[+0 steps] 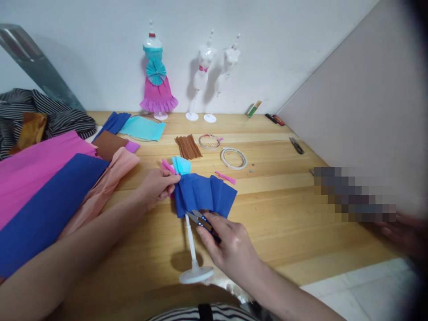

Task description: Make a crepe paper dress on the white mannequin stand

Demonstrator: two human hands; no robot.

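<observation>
A miniature mannequin (190, 240) leans on its round white base near the table's front edge. It wears a turquoise paper top (183, 165) and a pleated blue crepe-paper skirt (203, 191), with a pink piece (168, 166) sticking out at its left. My left hand (158, 185) is closed, thumb and fingers pinching the figure at the waist, where the skirt meets the top. In my right hand (230, 240) are thread snips (203, 220). Their blades are apart, at the skirt's lower edge beside the stand pole; whether they touch the paper I cannot tell.
Behind stand a dressed mannequin (157, 84) and two white ones (201, 82) (230, 62). Tape rolls (234, 158) (210, 141), folded brown paper (188, 146) and a cutter (296, 145) lie on the table. Crepe sheets (53, 196) fill the left. A pixelated patch (354, 194) is at right.
</observation>
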